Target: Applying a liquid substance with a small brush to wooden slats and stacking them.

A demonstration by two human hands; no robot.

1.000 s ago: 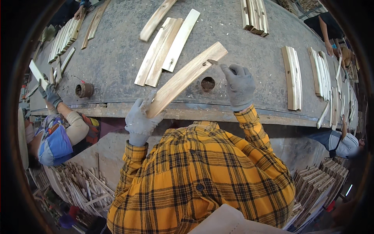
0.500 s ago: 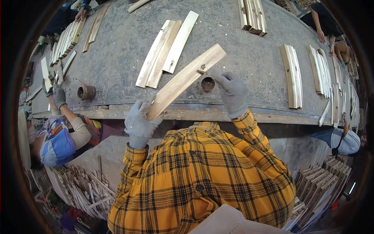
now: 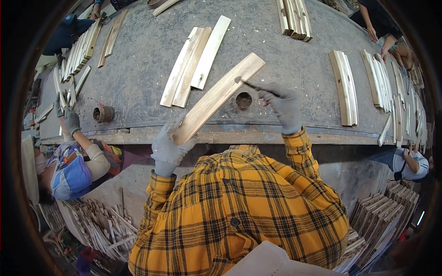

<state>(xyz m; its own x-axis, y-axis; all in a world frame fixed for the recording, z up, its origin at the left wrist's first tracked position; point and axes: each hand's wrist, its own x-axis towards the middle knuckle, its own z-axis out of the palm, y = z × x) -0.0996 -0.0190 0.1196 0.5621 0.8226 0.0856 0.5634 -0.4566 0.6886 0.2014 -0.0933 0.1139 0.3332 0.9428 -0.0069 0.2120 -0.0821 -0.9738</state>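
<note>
- Board (image 3: pixel 220 97): held slantwise above the front edge of the table (image 3: pixel 294 69), its near end to the left and its far end to the right; whether the far end is propped on the table cannot be told.
- Left hand (image 3: pixel 169 147): grey-gloved, clamped on the near end of the board.
- Right hand (image 3: pixel 280 105): grey-gloved, fingers closed together around a thin dark tool (image 3: pixel 250 84); the tool's tip is placed at a dark spot near the board's far end, though pressure on the wood cannot be told.
- Tin (image 3: pixel 243 100): set on the table between board and right hand, dark matter seen inside.
- Loose boards (image 3: pixel 193 67): three, laid side by side beyond the held board.
- Bundle of boards (image 3: pixel 344 87): stood well apart, to the right.
- Second tin (image 3: pixel 104 114): placed at the left, near a co-worker's gloved hands (image 3: pixel 72 120).
</note>
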